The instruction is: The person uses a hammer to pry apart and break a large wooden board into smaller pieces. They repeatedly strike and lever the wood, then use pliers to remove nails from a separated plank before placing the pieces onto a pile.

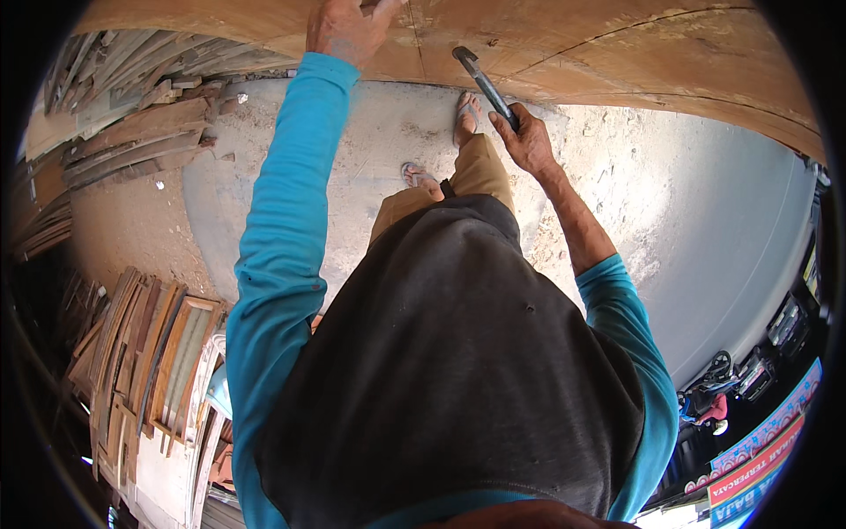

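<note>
My right hand (529,141) is wrapped round the dark grip of a hammer (485,84) with a metal shaft. The hammer's head points up and left, in front of a large brown wooden board (617,48) that spans the top of the view. Against that same board, at the upper edge, is my left hand (346,33). The picture's edge cuts off most of its fingers, so what they hold, if anything, is hidden. Thin dark lines and a small dark spot mark the board's face near the hammer head.
Scrap planks (132,145) lie heaped at the left. Old wooden frames (181,366) lean together at the lower left. My sandalled feet stand on a dusty concrete floor (264,159) below the board. A person on a motorbike (709,392) and colourful banners (767,458) appear at the lower right.
</note>
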A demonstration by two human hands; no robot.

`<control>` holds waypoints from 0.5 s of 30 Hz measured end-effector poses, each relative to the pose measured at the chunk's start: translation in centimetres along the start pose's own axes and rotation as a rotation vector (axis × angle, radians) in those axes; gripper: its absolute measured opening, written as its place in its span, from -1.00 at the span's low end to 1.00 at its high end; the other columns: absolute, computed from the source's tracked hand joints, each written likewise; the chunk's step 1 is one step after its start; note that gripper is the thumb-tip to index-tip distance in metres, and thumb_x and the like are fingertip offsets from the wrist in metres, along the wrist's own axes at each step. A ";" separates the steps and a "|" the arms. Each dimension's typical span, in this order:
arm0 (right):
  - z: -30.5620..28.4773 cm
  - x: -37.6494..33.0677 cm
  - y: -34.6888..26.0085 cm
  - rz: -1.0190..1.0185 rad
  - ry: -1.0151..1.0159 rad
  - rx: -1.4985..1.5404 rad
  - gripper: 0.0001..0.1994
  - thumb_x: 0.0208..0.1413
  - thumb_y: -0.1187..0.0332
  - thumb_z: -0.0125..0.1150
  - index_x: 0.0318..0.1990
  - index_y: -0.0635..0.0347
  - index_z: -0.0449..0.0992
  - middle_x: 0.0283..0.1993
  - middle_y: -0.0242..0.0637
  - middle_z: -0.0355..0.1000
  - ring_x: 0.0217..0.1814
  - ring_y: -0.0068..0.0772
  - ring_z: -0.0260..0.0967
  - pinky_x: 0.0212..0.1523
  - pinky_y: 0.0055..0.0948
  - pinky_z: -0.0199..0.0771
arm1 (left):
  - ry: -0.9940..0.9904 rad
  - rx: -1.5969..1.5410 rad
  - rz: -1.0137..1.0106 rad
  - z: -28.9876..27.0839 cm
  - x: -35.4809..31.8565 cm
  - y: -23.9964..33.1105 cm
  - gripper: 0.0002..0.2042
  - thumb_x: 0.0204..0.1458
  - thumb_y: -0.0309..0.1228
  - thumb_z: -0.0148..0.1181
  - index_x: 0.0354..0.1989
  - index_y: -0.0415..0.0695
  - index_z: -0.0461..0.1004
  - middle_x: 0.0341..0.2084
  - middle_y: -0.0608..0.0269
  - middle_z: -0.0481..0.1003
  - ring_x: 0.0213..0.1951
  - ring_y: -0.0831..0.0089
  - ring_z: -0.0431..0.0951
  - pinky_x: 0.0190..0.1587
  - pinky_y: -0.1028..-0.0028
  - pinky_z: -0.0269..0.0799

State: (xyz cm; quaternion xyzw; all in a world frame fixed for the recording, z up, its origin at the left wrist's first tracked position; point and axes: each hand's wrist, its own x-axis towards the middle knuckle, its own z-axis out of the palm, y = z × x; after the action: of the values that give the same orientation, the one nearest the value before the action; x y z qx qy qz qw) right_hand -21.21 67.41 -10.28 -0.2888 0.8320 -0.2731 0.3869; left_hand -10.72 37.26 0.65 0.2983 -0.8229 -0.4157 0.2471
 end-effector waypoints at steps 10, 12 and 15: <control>2.6 -8.9 4.0 0.439 0.200 0.579 -0.63 0.30 0.11 0.19 -0.30 0.30 0.41 -0.55 -0.35 0.37 -0.60 -0.55 0.32 -0.57 -0.39 0.35 | -0.098 0.021 0.616 1.7 2.1 10.6 -0.68 0.05 -0.44 0.47 -0.02 -0.16 0.61 -0.13 0.19 0.68 -0.13 0.37 0.71 -0.06 0.42 0.63; 1.0 -9.3 2.5 0.456 0.257 0.614 -0.65 0.31 0.13 0.17 -0.29 0.31 0.41 -0.56 -0.33 0.36 -0.60 -0.51 0.33 -0.56 -0.37 0.37 | -0.114 0.000 0.796 4.0 3.2 14.2 -0.74 0.02 -0.46 0.48 -0.13 -0.15 0.58 -0.20 0.17 0.67 -0.20 0.29 0.70 -0.15 0.40 0.61; 0.0 -8.0 3.2 0.486 0.337 0.908 -0.70 0.31 0.19 0.18 -0.27 0.30 0.41 -0.53 -0.34 0.35 -0.60 -0.54 0.33 -0.59 -0.46 0.36 | -0.138 -0.042 0.982 8.6 5.2 17.9 -0.79 0.00 -0.46 0.46 -0.22 -0.13 0.57 -0.26 0.19 0.66 -0.25 0.23 0.68 -0.22 0.36 0.58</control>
State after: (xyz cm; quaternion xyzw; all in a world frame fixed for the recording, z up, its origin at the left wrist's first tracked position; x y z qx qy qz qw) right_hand -17.77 75.18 -8.56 0.1561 0.7237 -0.5504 0.3859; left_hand -25.12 46.79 11.79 -0.1581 -0.8721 -0.2854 0.3646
